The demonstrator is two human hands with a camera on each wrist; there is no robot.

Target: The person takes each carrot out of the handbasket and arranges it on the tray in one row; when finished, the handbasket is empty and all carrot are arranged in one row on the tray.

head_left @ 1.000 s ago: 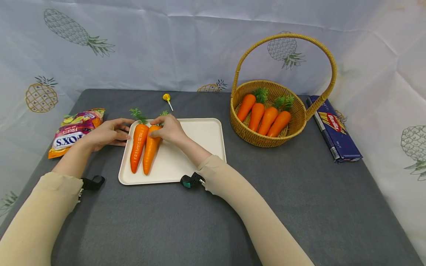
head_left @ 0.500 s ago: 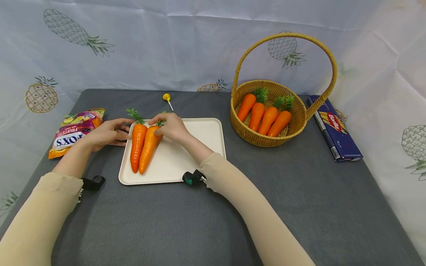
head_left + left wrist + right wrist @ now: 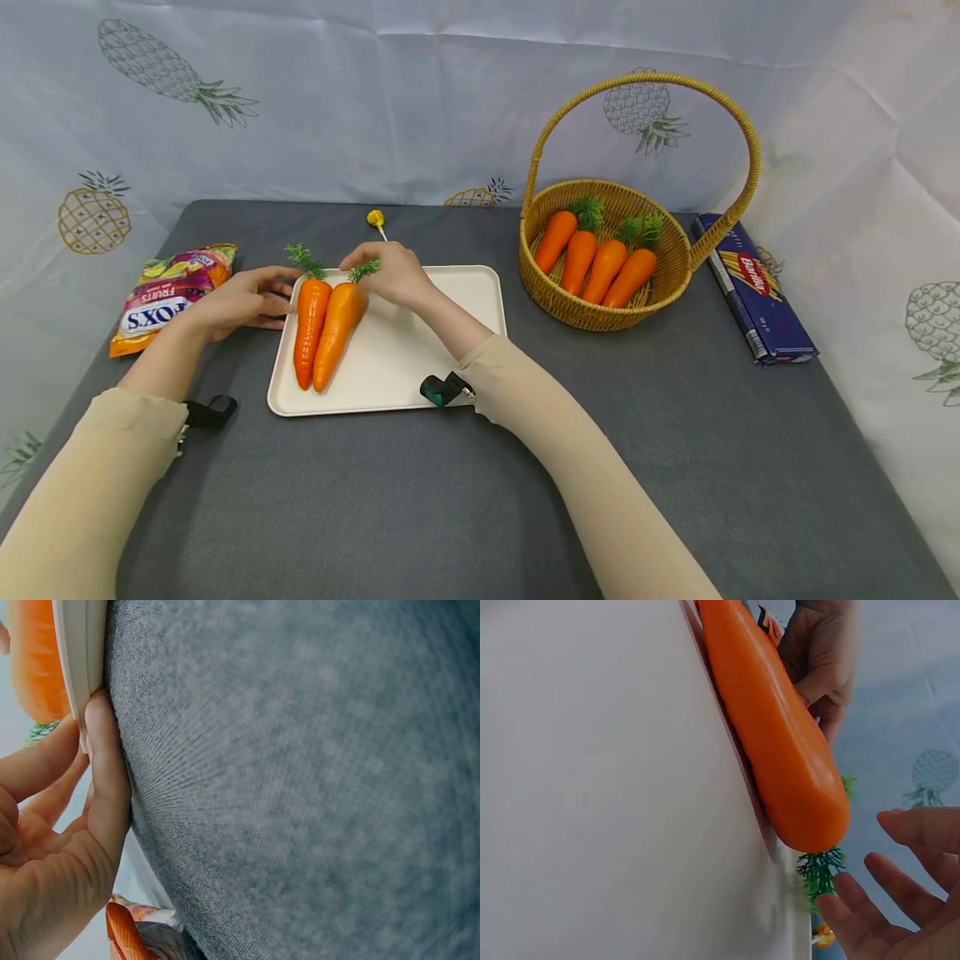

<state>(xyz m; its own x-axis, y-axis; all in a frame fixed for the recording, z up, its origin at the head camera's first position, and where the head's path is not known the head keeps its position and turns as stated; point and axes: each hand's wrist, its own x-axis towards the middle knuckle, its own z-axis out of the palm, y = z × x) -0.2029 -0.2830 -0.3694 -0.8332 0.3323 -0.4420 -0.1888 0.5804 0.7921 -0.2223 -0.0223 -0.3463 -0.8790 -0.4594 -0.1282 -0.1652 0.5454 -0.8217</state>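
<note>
Two orange carrots lie side by side on the left part of a cream tray (image 3: 397,367): the left carrot (image 3: 310,329) and the right carrot (image 3: 339,333). Their green tops reach the tray's far edge. My left hand (image 3: 242,302) is at the tray's left side; in the left wrist view its thumb and a finger pinch the tray's rim (image 3: 81,660). My right hand (image 3: 393,273) hovers by the right carrot's leafy top. Its fingers are spread, apart from the carrot (image 3: 772,727) in the right wrist view, and hold nothing.
A wicker basket (image 3: 532,287) with several carrots stands right of the tray. Behind the tray lies a yellow lollipop (image 3: 376,219). A bag of sweets (image 3: 172,292) is beside the left hand, and a blue Barilla pasta box (image 3: 757,292) lies at far right.
The right carrot was shifted left against the other carrot. My right hand then let go of it and drew slightly right and away. The left hand has stayed put.
</note>
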